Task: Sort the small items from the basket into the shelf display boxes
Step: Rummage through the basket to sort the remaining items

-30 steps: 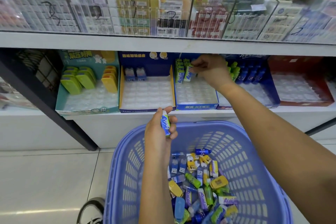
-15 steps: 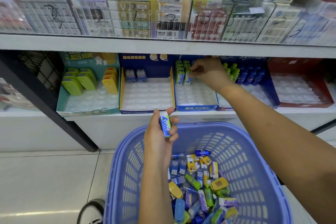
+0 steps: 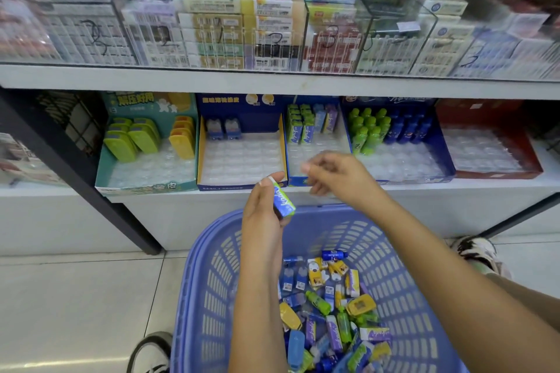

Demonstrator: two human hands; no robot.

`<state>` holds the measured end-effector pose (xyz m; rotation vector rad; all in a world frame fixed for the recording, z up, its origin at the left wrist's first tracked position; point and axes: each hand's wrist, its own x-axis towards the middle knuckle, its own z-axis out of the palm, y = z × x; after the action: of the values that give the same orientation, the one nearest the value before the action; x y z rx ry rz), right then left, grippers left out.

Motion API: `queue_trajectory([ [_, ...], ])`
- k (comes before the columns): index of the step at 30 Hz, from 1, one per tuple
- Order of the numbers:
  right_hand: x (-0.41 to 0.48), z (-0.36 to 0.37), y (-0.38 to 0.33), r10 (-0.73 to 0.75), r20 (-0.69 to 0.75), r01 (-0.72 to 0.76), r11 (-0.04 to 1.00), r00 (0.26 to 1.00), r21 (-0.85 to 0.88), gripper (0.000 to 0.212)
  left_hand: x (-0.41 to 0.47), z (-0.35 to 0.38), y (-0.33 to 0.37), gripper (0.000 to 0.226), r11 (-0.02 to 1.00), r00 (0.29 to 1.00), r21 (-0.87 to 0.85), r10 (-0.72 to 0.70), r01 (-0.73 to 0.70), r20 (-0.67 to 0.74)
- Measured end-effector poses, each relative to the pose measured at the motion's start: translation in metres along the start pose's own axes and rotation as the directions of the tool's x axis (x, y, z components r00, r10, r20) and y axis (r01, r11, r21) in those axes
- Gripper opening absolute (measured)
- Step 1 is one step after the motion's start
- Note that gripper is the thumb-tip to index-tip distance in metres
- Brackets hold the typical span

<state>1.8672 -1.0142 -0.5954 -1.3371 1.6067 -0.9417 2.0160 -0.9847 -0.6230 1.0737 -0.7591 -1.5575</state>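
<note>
My left hand [image 3: 263, 215] holds a small green-and-blue box [image 3: 283, 202] upright above the far rim of the blue plastic basket [image 3: 209, 288]. Just to its right, my right hand [image 3: 336, 177] hovers with fingers loosely curled and nothing in them, in front of the shelf edge. The basket holds several small mixed items [image 3: 330, 309]. On the lower shelf stands the blue display box [image 3: 315, 136] with green and purple boxes standing at its back.
Other display boxes line the shelf: a teal one [image 3: 145, 172] with yellow-green cases, a blue one [image 3: 242, 157] with two grey items, one with green and blue bottles [image 3: 391, 130], a red one [image 3: 491, 148]. Stacked packs fill the upper shelf. Shoes [image 3: 475, 251] rest on the tiled floor.
My right hand has pulled back from the blue display box toward my left hand, leaving the item in the box. My left hand keeps holding its small box.
</note>
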Motion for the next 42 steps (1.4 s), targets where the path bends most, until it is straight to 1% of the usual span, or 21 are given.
queue_trajectory([
  [2, -0.022, 0.003, 0.003, 0.074, 0.133, -0.101, 0.972, 0.988, 0.212, 0.013, 0.0, 0.003, -0.001, 0.022, 0.998, 0.998, 0.0, 0.06, -0.06, 0.002],
  [4, -0.034, 0.002, 0.005, 0.054, 0.143, -0.104, 0.924, 0.988, 0.369, 0.01, 0.0, 0.008, -0.002, 0.016, 0.993, 0.994, 0.056, 0.106, -0.107, 0.015],
  [6, -0.039, -0.003, 0.008, 0.036, 0.069, -0.065, 0.877, 0.997, 0.476, 0.011, 0.001, 0.014, -0.002, 0.012, 0.988, 0.991, 0.075, 0.134, -0.135, 0.029],
  [8, -0.037, -0.01, 0.008, 0.026, -0.034, -0.007, 0.881, 0.999, 0.473, 0.011, 0.001, 0.022, -0.001, 0.012, 0.984, 0.988, 0.09, 0.148, -0.152, 0.054],
  [9, -0.035, -0.016, 0.007, 0.021, -0.096, 0.025, 0.887, 0.995, 0.46, 0.009, 0.002, 0.026, -0.001, 0.013, 0.977, 0.985, 0.127, 0.161, -0.169, 0.068],
  [10, -0.031, -0.021, 0.005, 0.02, -0.167, 0.059, 0.891, 0.986, 0.45, 0.008, 0.003, 0.03, -0.002, 0.016, 0.958, 0.979, 0.205, 0.188, -0.201, 0.083],
  [11, -0.025, -0.027, 0.004, 0.009, -0.25, 0.098, 0.906, 0.968, 0.412, 0.01, 0.005, 0.032, -0.004, 0.02, 0.912, 0.968, 0.325, 0.226, -0.25, 0.109],
  [12, -0.018, -0.033, 0.001, -0.024, -0.334, 0.141, 0.933, 0.942, 0.331, 0.015, 0.008, 0.034, -0.005, 0.026, 0.83, 0.953, 0.468, 0.261, -0.303, 0.154],
  [13, -0.009, -0.038, -0.001, -0.081, -0.398, 0.178, 0.961, 0.914, 0.214, 0.019, 0.01, 0.035, -0.007, 0.033, 0.72, 0.935, 0.597, 0.277, -0.354, 0.221],
  [14, 0.0, -0.041, -0.004, -0.149, -0.427, 0.21, 0.973, 0.892, 0.098, 0.02, 0.012, 0.036, -0.01, 0.04, 0.602, 0.919, 0.694, 0.264, -0.394, 0.292],
  [16, 0.02, -0.041, -0.011, -0.269, -0.403, 0.27, 0.961, 0.875, -0.057, 0.018, 0.014, 0.037, -0.017, 0.051, 0.418, 0.906, 0.804, 0.192, -0.422, 0.376],
  [17, 0.03, -0.038, -0.013, -0.312, -0.367, 0.295, 0.95, 0.876, -0.103, 0.016, 0.014, 0.036, -0.02, 0.054, 0.358, 0.904, 0.83, 0.172, -0.428, 0.392],
  [19, 0.048, -0.03, -0.014, -0.37, -0.277, 0.328, 0.926, 0.887, -0.189, 0.014, 0.013, 0.034, -0.025, 0.059, 0.304, 0.893, 0.84, 0.186, -0.449, 0.41],
  [22, 0.067, -0.022, -0.01, -0.397, -0.167, 0.324, 0.881, 0.903, -0.344, 0.019, 0.015, 0.031, -0.028, 0.06, 0.286, 0.875, 0.83, 0.223, -0.479, 0.429],
  [24, 0.073, -0.02, -0.008, -0.406, -0.145, 0.324, 0.86, 0.902, -0.394, 0.02, 0.016, 0.029, -0.029, 0.061, 0.29, 0.872, 0.825, 0.223, -0.485, 0.435],
  [27, 0.079, -0.021, -0.007, -0.418, -0.135, 0.328, 0.844, 0.898, -0.424, 0.021, 0.016, 0.027, -0.029, 0.06, 0.287, 0.865, 0.817, 0.22, -0.5, 0.451],
  [30, 0.083, -0.023, -0.009, -0.41, -0.143, 0.322, 0.852, 0.901, -0.413, 0.021, 0.017, 0.025, -0.03, 0.06, 0.283, 0.858, 0.811, 0.225, -0.511, 0.462],
  [33, 0.086, -0.021, -0.009, -0.403, -0.099, 0.329, 0.845, 0.91, -0.422, 0.021, 0.018, 0.024, -0.032, 0.061, 0.284, 0.856, 0.809, 0.224, -0.515, 0.466],
  [36, 0.088, -0.018, -0.009, -0.42, -0.04, 0.34, 0.784, 0.907, -0.52, 0.022, 0.019, 0.024, -0.033, 0.062, 0.295, 0.857, 0.806, 0.214, -0.514, 0.469],
  [39, 0.088, -0.016, -0.008, -0.44, -0.024, 0.334, 0.715, 0.898, -0.614, 0.022, 0.02, 0.023, -0.033, 0.062, 0.295, 0.856, 0.803, 0.206, -0.517, 0.475],
  [42, 0.08, -0.013, -0.002, -0.453, 0.02, 0.334, 0.625, 0.891, -0.706, 0.026, 0.022, 0.022, -0.033, 0.062, 0.289, 0.851, 0.8, 0.188, -0.526, 0.491],
])
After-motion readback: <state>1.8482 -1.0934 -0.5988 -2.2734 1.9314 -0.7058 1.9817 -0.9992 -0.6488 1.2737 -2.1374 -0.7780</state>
